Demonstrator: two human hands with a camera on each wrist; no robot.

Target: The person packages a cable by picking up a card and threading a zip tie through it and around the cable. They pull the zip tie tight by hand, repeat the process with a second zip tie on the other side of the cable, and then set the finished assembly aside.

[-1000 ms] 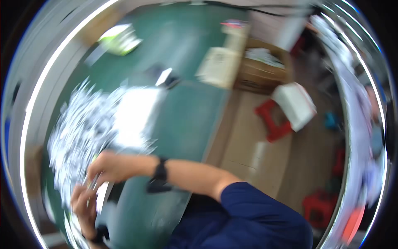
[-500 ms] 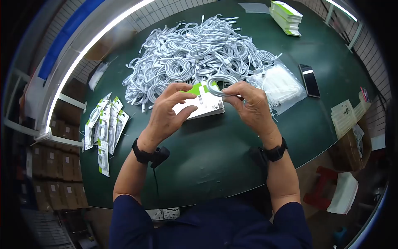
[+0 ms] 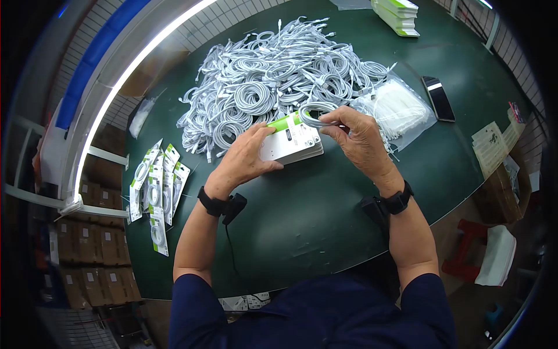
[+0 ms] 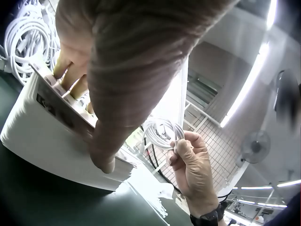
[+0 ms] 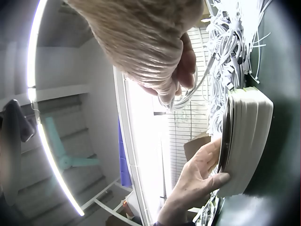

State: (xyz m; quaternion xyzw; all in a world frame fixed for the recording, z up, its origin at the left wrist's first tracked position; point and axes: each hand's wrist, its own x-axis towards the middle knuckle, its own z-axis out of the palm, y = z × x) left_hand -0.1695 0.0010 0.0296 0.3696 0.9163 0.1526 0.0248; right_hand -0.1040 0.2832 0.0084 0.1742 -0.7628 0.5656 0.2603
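A coiled white cable [image 3: 314, 110] is pinched between the thumb and fingers of my right hand [image 3: 365, 142], held over the right end of a stack of packaging cards [image 3: 288, 145]. The cards are white with a green band along the far side. My left hand [image 3: 243, 156] grips the left end of that stack, fingers over the top card and thumb at the near edge. In the right wrist view the stack [image 5: 249, 136] shows its many layered edges. The left wrist view shows the coil [image 4: 160, 134] raised in the right hand's fingertips.
A large heap of coiled cables [image 3: 273, 70] lies behind the stack. To the right are a clear bag of white ties [image 3: 401, 110] and a phone [image 3: 439, 99]. Several packed cable cards [image 3: 156, 192] lie at left; more green-white cards [image 3: 398, 16] stand at the back.
The head view has swung round from the table's side to face the heap. Since half a second ago, my left hand has come down onto the card stack; the right still holds the coil.
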